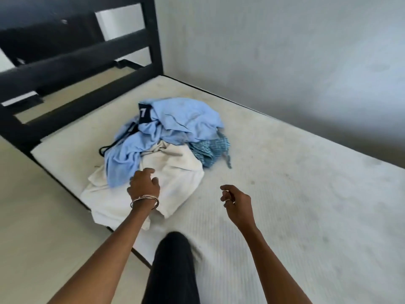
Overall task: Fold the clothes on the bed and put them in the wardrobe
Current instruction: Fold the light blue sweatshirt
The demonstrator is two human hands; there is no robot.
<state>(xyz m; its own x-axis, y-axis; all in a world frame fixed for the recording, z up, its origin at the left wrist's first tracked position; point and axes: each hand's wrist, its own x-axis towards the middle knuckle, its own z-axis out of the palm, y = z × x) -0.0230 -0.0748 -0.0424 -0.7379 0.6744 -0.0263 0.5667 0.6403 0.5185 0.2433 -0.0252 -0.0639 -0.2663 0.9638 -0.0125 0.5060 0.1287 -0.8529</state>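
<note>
A heap of unfolded clothes lies near the left edge of the bare mattress (295, 194). On top is a light blue garment (182, 119), with a dark piece bearing a white number (144, 113) behind it and a blue patterned cloth (210, 151) to its right. A white garment (175, 178) spreads at the front. My left hand (143, 185), with bangles on the wrist, hovers over the white garment with fingers loosely curled, holding nothing. Over bare mattress to the right, my right hand (235, 199) hangs in the air, fingers loosely curled and empty.
A black bed frame headboard (87, 55) stands at the far end. A grey wall (285, 51) runs along the bed's right side. Pale floor (32, 216) lies to the left. My dark-trousered knee (173, 266) rests on the mattress's near edge. No wardrobe is in view.
</note>
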